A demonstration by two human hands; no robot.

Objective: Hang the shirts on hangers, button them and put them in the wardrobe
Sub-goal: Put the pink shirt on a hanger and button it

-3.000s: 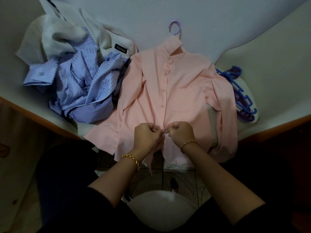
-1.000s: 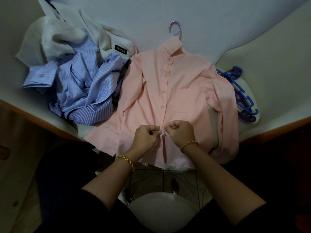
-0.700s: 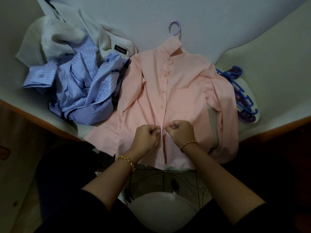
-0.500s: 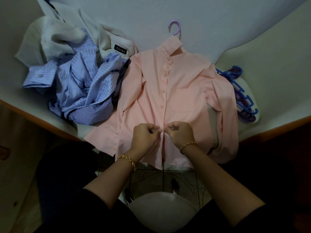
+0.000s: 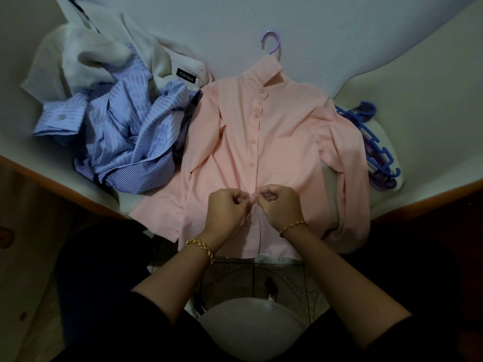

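On bed (image 5: 313, 35): left hand (image 5: 226, 209), right hand (image 5: 281, 205) fingers pinching pink shirt (image 5: 282, 126) placket at lower button; purple hanger (image 5: 273, 44) hook at collar.

Pink shirt (image 5: 282, 142) is read as matt woven cloth, smooth. Striped blue shirt (image 5: 125, 142): thin cloth, heavily creased. Off-white garment (image 5: 86, 48), upper left of frame, is seen as softer matt cloth. Hanger hook (image 5: 273, 43) and blue hangers (image 5: 376, 142) at right: smooth moulded plastic, slight sheen. Left-wrist bracelet (image 5: 201, 246) and right-wrist bracelet (image 5: 292, 227): gold-coloured metal, glossy. Edge strip (image 5: 52, 176), left: wood-look. Floor tiles (image 5: 287, 278): glossy.
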